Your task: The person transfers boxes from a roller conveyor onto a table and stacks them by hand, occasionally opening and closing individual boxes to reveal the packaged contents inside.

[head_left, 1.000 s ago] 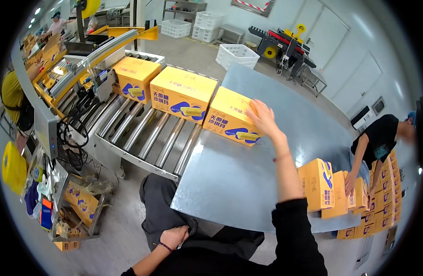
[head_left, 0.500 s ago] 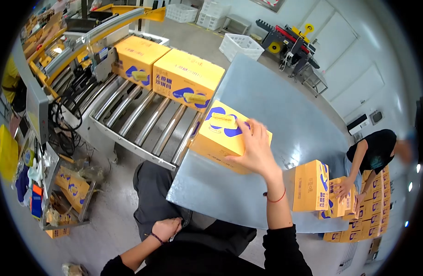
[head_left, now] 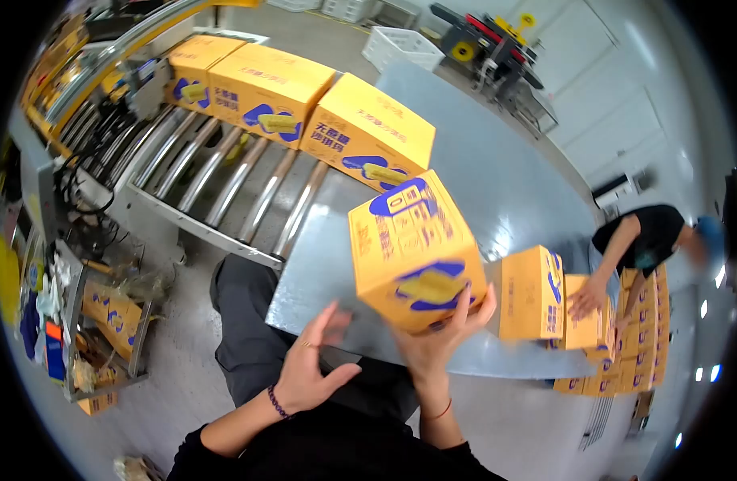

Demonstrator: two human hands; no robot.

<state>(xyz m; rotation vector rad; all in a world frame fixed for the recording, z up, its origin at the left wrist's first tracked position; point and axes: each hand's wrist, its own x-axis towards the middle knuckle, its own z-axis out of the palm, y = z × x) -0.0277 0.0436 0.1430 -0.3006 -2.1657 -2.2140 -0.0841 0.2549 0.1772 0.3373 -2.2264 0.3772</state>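
Note:
A yellow carton (head_left: 416,248) with blue patches is tilted above the near part of the grey metal table (head_left: 352,325). My right hand (head_left: 444,333) grips its lower end from below, fingers on the printed face. My left hand (head_left: 316,365) is open, palm toward the carton, a little below and left of it, touching nothing. Behind the held carton another yellow carton (head_left: 372,132) sits at the table's left edge. Two more cartons, a middle one (head_left: 268,88) and a far one (head_left: 196,68), rest in line on the roller conveyor (head_left: 224,180).
At the right a co-worker (head_left: 641,240) has hands on cartons (head_left: 581,321) beside a standing carton (head_left: 533,293). Stacked cartons (head_left: 641,345) stand beyond. A cart (head_left: 136,353) with scraps is at the lower left. A white crate (head_left: 400,50) lies past the table.
My right hand has lifted and tilted the carton, and now holds it from below. My left hand has risen from my lap and opened. Another carton has come onto the table edge.

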